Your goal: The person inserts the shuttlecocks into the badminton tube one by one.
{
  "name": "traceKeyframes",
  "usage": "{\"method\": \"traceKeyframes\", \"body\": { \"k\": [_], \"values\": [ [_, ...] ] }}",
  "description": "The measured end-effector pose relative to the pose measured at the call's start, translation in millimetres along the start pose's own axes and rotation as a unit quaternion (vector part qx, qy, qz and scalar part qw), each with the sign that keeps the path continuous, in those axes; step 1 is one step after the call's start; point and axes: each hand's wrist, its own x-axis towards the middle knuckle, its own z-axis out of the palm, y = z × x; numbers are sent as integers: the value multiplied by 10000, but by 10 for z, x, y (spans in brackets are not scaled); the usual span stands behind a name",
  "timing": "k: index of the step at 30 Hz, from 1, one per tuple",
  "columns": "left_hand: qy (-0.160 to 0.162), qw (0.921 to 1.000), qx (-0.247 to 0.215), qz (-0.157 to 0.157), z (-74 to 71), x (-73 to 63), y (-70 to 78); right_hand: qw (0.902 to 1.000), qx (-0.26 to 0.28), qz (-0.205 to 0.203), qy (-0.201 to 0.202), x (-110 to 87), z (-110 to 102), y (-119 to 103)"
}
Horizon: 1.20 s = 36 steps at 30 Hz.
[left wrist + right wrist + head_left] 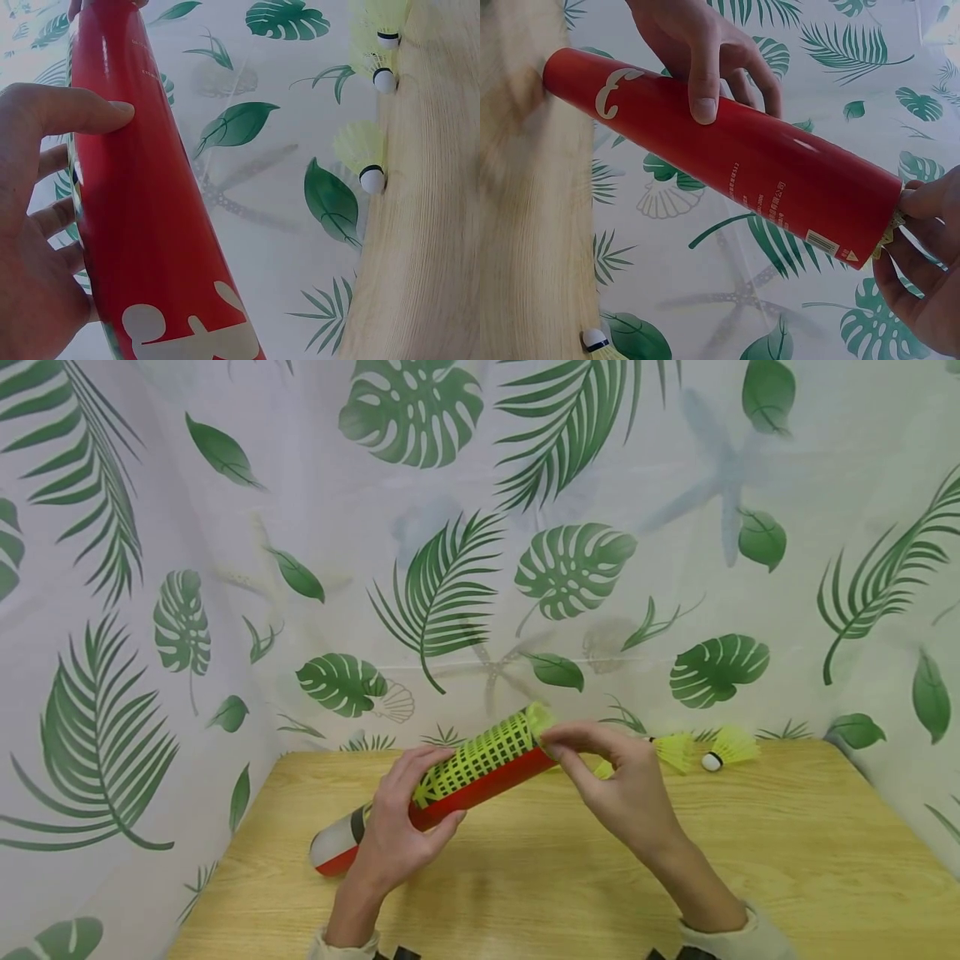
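Note:
A shuttlecock tube, red with a yellow-and-black checked side, is held tilted above the wooden table, its upper end to the right. My left hand grips it around the lower middle; in the left wrist view the thumb lies along the red side. At the upper mouth, my right hand pinches a yellow shuttlecock, whose skirt sticks out of the tube. In the right wrist view, fingertips of the right hand touch its yellow edge at the rim. The rest of that shuttlecock is hidden.
Loose yellow shuttlecocks lie along the table's back edge on the right, one with its white cork facing forward, another behind the right hand. A leaf-patterned curtain hangs behind the wooden table.

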Motion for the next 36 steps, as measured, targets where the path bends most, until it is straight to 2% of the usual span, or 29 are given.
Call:
{"method": "traceKeyframes", "body": {
  "k": [9,24,29,32,36],
  "values": [
    [32,10000,8,10,-18,-12,9,9999,131,67,-83,-6,28,-27],
    [83,10000,-15,31,-56,-24,6,9965,461,257,-648,-5,54,-14],
    [93,10000,-23,15,-63,-30,6,9952,416,300,-830,-15,51,-3],
    [80,10000,-39,-3,-56,-24,13,9952,508,289,-789,-19,35,2],
    [55,10000,-77,-14,-44,-7,26,9936,917,192,-637,-21,-32,21]
  ]
}}
